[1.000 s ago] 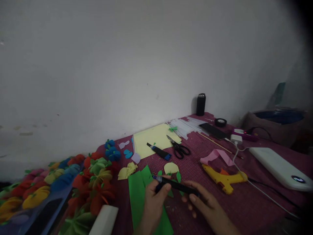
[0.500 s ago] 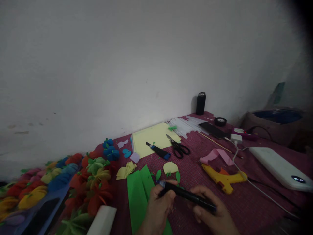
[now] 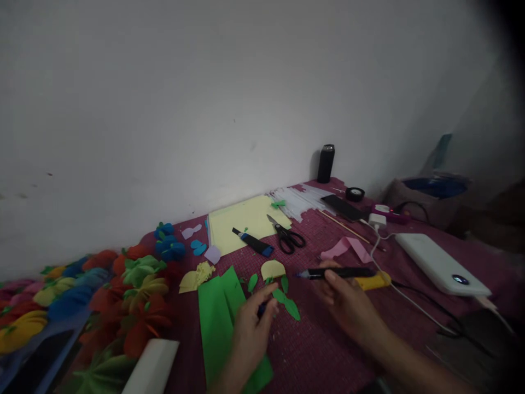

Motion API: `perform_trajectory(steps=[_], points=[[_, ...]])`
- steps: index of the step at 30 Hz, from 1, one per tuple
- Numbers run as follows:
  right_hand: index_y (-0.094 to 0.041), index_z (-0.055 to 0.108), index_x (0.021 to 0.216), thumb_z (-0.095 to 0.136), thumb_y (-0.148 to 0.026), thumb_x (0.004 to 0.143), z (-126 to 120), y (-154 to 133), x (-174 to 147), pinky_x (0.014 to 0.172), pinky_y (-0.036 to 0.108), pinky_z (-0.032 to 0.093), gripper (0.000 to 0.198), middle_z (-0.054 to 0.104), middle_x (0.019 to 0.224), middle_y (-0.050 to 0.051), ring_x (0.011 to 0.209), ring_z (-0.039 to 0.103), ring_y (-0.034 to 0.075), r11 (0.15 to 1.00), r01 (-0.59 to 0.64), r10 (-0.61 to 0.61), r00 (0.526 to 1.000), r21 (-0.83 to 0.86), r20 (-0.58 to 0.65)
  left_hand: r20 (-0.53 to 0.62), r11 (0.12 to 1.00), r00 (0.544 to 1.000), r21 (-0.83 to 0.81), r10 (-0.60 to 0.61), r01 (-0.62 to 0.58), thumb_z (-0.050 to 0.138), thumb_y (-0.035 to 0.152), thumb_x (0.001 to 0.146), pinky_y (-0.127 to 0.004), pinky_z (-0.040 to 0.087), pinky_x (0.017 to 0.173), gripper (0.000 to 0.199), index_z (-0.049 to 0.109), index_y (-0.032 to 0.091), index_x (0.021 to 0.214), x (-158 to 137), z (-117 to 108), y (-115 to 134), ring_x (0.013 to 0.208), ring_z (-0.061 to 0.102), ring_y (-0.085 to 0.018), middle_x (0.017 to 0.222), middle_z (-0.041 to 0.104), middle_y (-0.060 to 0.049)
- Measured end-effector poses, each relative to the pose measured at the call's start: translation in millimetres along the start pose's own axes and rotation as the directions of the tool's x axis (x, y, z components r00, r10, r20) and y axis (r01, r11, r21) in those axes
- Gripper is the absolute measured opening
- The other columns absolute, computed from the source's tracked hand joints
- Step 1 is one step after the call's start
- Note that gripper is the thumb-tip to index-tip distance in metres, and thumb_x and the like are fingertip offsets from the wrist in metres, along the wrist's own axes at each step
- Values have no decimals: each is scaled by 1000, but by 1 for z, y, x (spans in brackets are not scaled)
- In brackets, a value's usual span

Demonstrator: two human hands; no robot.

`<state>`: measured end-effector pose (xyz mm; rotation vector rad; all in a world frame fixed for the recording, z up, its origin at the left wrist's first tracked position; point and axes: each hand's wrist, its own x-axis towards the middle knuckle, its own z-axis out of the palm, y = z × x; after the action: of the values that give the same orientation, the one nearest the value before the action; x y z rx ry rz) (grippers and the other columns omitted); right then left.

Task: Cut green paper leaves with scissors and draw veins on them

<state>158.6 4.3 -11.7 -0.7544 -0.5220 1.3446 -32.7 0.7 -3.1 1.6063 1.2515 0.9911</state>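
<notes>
My right hand (image 3: 348,303) is closed around a black marker (image 3: 342,272) whose tip points left, bare of its cap. In my left hand (image 3: 252,325), thumb and fingers pinch a small dark blue marker cap (image 3: 261,311), mostly hidden by the fingers. Under and beside that hand lie green sheets (image 3: 215,323). Small green leaf cutouts (image 3: 288,306) rest between the two hands, near a pale yellow rounded piece (image 3: 273,270). Behind the marker, a yellow glue gun (image 3: 374,281) is partly covered by it and my right hand.
Felt-like flowers (image 3: 145,306) crowd the left. Farther back are yellow sheets (image 3: 229,221), a utility knife (image 3: 253,242), scissors (image 3: 287,235) and white sticks (image 3: 297,201). To the right are a pink strip (image 3: 346,247), a phone (image 3: 342,207), a power bank (image 3: 441,265) and cables.
My hands have moved apart, and the marker has come out of its cap. My right hand has shifted up with the marker; my left keeps the cap. The view has turned slightly right.
</notes>
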Motion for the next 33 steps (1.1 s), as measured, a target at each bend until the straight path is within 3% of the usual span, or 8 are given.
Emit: perform_trajectory(steps=[3, 6, 8, 11, 14, 18, 28, 33], points=[[-19, 58, 77, 80, -32, 62, -9, -6, 19, 40, 18, 26, 29, 39, 53, -9, 43, 30, 6, 977, 38, -37, 999, -211, 10, 151, 909, 985, 392, 84, -137, 42, 9, 85, -33, 46, 82, 39, 66, 23, 112, 4, 1, -3, 91, 61, -22, 107, 65, -8], [-16, 61, 81, 75, -36, 67, -16, 1, 23, 40, 19, 27, 28, 42, 52, -8, 43, 34, 6, 927, -44, 74, 995, -373, 67, 334, 708, 943, 665, 3, -238, 37, -1, 80, -33, 48, 83, 50, 64, 23, 115, 2, 6, -4, 93, 63, -22, 119, 61, -7], [-14, 64, 87, 70, -40, 72, -17, 5, 24, 41, 20, 31, 31, 50, 54, -5, 44, 40, 7, 875, -101, 180, 975, -473, 126, 392, 603, 920, 737, -15, -305, 37, -2, 80, -34, 49, 84, 52, 63, 23, 117, 0, 9, -5, 96, 62, -23, 125, 58, -6], [-14, 64, 97, 64, -43, 78, -16, 8, 26, 45, 21, 37, 35, 63, 66, 1, 49, 49, 9, 797, -111, 286, 935, -593, 209, 480, 530, 877, 748, -19, -399, 37, -3, 81, -34, 51, 83, 54, 59, 24, 122, -2, 11, -6, 99, 61, -24, 129, 56, -4], [-17, 63, 91, 66, -36, 77, -16, 9, 27, 49, 22, 41, 24, 61, 67, -2, 53, 51, 10, 762, 39, 187, 942, -647, 277, 521, 480, 850, 766, -77, -427, 38, -4, 81, -35, 52, 82, 56, 56, 25, 125, -3, 12, -5, 100, 61, -25, 133, 53, -4], [-19, 62, 82, 67, -24, 73, -21, 13, 28, 63, 26, 46, 11, 60, 72, -2, 68, 55, 14, 676, 225, 19, 947, -702, 322, 537, 447, 833, 783, -136, -432, 38, -6, 78, -33, 53, 79, 63, 51, 25, 131, -2, 12, -1, 101, 61, -25, 138, 49, -3], [-19, 65, 90, 58, -25, 82, -26, 16, 29, 59, 26, 44, 12, 60, 72, -1, 65, 54, 15, 507, 297, 128, 902, -809, 411, 574, 507, 803, 745, -158, -433, 33, -9, 72, -39, 54, 77, 69, 48, 22, 133, 1, 9, -1, 97, 62, -27, 139, 48, -6], [-20, 65, 89, 57, -25, 82, -26, 16, 30, 59, 26, 43, 11, 59, 72, -2, 64, 53, 15, 493, 310, 158, 887, -813, 434, 572, 526, 808, 735, -142, -427, 34, -8, 73, -40, 54, 76, 68, 49, 23, 132, 0, 9, -3, 95, 62, -27, 138, 48, -6]])
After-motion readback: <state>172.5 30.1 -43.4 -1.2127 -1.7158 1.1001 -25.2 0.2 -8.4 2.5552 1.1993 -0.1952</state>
